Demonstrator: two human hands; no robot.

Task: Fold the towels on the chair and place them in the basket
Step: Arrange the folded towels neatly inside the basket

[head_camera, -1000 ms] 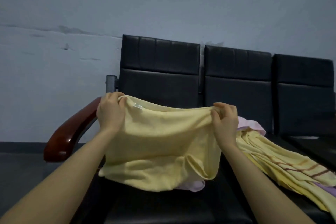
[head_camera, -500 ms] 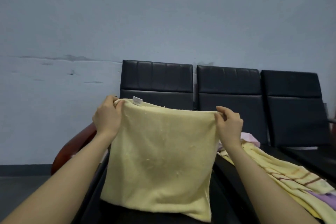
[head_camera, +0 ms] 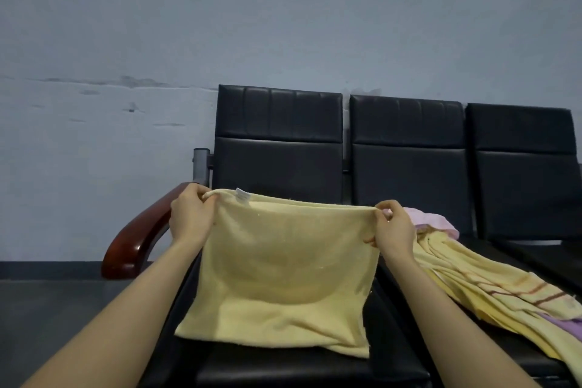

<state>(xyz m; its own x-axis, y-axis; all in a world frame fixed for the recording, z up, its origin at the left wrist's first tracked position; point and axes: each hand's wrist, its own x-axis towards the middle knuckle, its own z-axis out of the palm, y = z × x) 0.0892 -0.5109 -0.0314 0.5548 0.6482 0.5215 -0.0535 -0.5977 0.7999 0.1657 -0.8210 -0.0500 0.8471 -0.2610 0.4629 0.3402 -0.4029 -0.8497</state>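
1. Towel (head_camera: 283, 271), pale yellow, hangs at centre frame over the left seat of the chair (head_camera: 277, 142), its bottom edge resting on the cushion.
2. We should keep the top edge taut and level, then bring corner to corner squarely.
3. Our left hand (head_camera: 190, 219) and right hand (head_camera: 393, 230) each pinch an upper corner, fingers closed on cloth.
4. More towels (head_camera: 472, 280) lie lower right; no basket is in view.

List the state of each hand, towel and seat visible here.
Left hand: pinching towel's top left corner.
Right hand: pinching top right corner.
Plain yellow terry towel: held up, bottom edge on seat.
Striped yellow towel: unfolded, draped.
Pink towel: crumpled.
Black padded seat row: unoccupied.
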